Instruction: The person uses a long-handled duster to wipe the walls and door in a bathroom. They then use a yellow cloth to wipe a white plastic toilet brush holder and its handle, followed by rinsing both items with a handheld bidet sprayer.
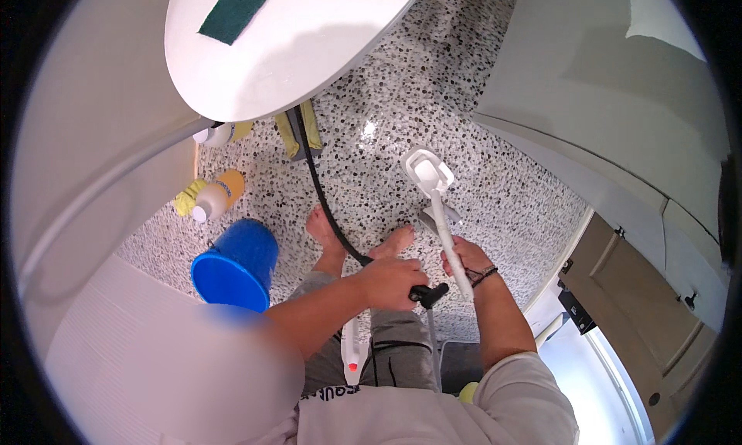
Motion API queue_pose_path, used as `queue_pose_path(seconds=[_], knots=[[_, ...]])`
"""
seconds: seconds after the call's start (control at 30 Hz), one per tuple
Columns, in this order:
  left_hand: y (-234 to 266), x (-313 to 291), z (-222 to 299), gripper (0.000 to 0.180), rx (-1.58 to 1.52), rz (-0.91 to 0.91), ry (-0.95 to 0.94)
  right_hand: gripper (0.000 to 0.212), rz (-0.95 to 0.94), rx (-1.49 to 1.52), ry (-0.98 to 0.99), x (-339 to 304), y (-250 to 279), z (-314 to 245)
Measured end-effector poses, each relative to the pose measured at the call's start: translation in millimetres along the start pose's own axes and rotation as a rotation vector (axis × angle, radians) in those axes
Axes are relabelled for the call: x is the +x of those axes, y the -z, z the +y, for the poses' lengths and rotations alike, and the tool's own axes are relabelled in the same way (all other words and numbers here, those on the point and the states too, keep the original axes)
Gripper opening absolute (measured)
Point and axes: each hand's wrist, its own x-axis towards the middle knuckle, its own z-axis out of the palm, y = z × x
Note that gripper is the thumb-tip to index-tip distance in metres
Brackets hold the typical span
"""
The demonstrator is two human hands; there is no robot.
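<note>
My left hand (393, 283) is closed around the upper end of a long black pole (319, 180), with a black grip (430, 294) showing past the fingers. The pole runs away from me toward a yellow-and-grey pad (297, 132) on the floor; whether they join is partly hidden. In my right hand (468, 259), the fingers wrap round the white shaft of a long-handled tool (442, 227). Its pale, frame-like head (427, 170) points away from me, above the speckled floor. Near my lap is a white device (352, 354) with a red button, partly covered by my forearm.
A blue bucket (236, 264) is left of my feet. Beyond it are an orange-and-white bottle (221, 195) and a yellow cloth (188, 198). At the far left, a white rounded surface (309, 20) carries a green scouring pad (233, 12). Pale panels (587, 81) border the right.
</note>
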Motion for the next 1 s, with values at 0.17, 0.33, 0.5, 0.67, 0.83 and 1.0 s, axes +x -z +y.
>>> queue_pose_path(seconds=[0.17, 0.33, 0.5, 0.67, 0.83, 1.0], knots=[[21, -19, -4, 0.023, -0.072, 0.041, 0.110, 0.047, -0.040, 0.142, -0.003, -6, 23, -28], [26, -21, -13, 0.029, -0.039, 0.080, 0.143, 0.049, -0.125, 0.109, -0.023, 5, 30, -47], [24, -19, -15, 0.042, -0.045, 0.105, 0.131, 0.053, -0.135, 0.076, -0.056, 17, 38, -56], [16, -18, -24, 0.049, -0.029, 0.036, 0.190, 0.054, -0.009, -0.152, -0.170, 3, 41, -63], [12, -17, -22, 0.052, 0.014, -0.024, 0.264, 0.069, 0.181, -0.777, -0.168, -15, 30, -54], [17, -13, -19, 0.055, 0.032, -0.072, 0.276, 0.064, 0.322, -1.155, -0.028, -10, 46, -23]])
